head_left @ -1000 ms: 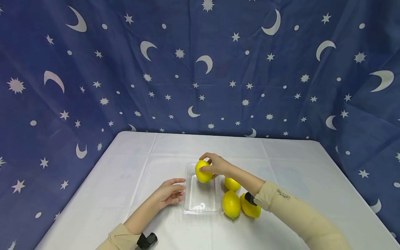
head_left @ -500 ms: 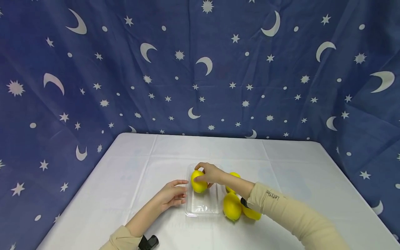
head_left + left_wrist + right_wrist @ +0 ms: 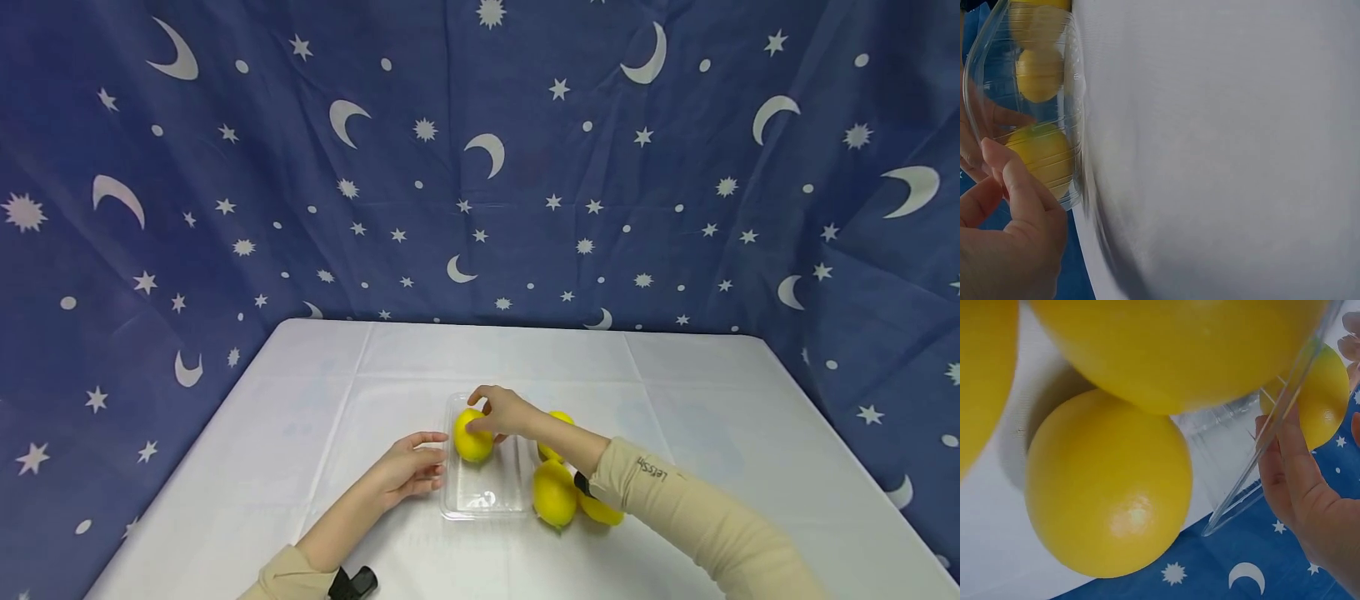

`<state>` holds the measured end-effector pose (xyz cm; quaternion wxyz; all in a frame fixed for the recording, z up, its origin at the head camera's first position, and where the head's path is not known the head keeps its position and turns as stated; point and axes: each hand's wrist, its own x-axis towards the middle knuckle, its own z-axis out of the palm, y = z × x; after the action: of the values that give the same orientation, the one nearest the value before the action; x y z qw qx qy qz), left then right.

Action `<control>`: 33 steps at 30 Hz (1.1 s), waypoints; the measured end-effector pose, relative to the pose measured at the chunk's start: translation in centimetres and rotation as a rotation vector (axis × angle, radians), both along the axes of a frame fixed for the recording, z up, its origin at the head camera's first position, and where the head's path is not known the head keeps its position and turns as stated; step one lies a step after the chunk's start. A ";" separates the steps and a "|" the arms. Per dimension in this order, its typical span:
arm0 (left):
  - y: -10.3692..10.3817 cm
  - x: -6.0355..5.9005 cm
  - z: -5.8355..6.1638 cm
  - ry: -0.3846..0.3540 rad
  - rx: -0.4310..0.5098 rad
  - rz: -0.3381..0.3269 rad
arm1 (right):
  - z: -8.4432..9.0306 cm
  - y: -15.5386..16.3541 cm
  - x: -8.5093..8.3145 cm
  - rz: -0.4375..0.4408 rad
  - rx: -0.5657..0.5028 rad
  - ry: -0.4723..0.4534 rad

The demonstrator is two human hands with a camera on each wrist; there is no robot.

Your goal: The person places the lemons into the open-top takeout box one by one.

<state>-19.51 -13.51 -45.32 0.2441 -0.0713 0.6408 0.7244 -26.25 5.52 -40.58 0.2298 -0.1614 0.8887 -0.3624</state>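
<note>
**Inspector A:** We record the right hand [image 3: 504, 412] curled round one lemon [image 3: 472, 437], fingers and thumb clamped on its top. Against the head view a second ago, the lemon has come down: then it was held above the far end of the clear tray [image 3: 483, 500], now it sits low inside that far end. We judge the placing all but done, release alone outstanding.

**Inspector B:** Agreed. The left hand [image 3: 411, 467] has not shifted; its fingers lie relaxed and apart against the tray's left wall, holding nothing, and appear to steady it. Three more lemons [image 3: 554, 493] lie on the tabletop [image 3: 675, 400] just beside the tray's right wall, unchanged.

**Inspector A:** Limits of view, please.

**Inspector B:** We cannot tell whether the held lemon already rests on the tray floor; the fingers cover its top and the clear plastic gives no firm contact line. The right sleeve [image 3: 675, 500] covers part of the nearest outside lemon. The left wrist view shows the tray wall [image 3: 1054, 94] with yellow shapes blurred through it; the right wrist view is filled by lemons too close to count.
</note>
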 end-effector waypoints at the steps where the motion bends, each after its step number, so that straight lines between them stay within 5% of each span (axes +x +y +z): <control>1: 0.0 0.0 0.0 0.001 0.000 0.001 | 0.0 0.0 0.0 -0.002 0.003 0.001; 33: 0.0 0.3 0.2 -0.001 0.000 -0.004 | 0.9 2.6 0.2 0.002 -0.168 -0.011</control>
<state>-19.21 -13.53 -45.08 0.2458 -0.0706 0.6408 0.7238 -26.05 8.07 -39.69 0.2209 -0.1789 0.8538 -0.4362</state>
